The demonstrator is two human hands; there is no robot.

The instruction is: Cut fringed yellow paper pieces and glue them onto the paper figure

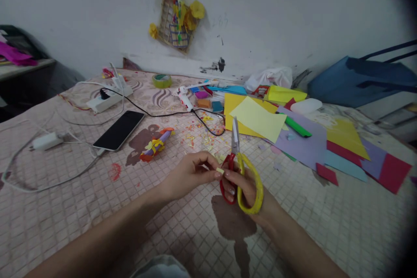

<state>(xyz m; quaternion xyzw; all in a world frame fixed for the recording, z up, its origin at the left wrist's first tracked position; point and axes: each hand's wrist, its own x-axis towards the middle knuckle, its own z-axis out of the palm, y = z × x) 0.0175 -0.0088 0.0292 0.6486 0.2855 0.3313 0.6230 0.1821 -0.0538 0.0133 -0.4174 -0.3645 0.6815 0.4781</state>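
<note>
A small pale yellow piece of paper (220, 170) is pinched between the fingertips of my left hand (195, 169), and the fingertips of my right hand touch its other end. My right hand (246, 186) also carries a pair of scissors (250, 182) with one red and one yellow handle loop. The blades are together and point away from me. Beyond my hands, a pale yellow sheet (259, 117) lies on a deeper yellow sheet (230, 106). To the left rests a rolled purple paper piece (156, 144) with orange and yellow trim.
A phone (119, 130) with a cable, a power strip (109, 97) and a glue gun (185, 99) are on the left and centre of the cloth-covered table. Green tape (162, 81) stands near the wall. Coloured paper and a green marker (294, 125) spread to the right, with paper scraps around.
</note>
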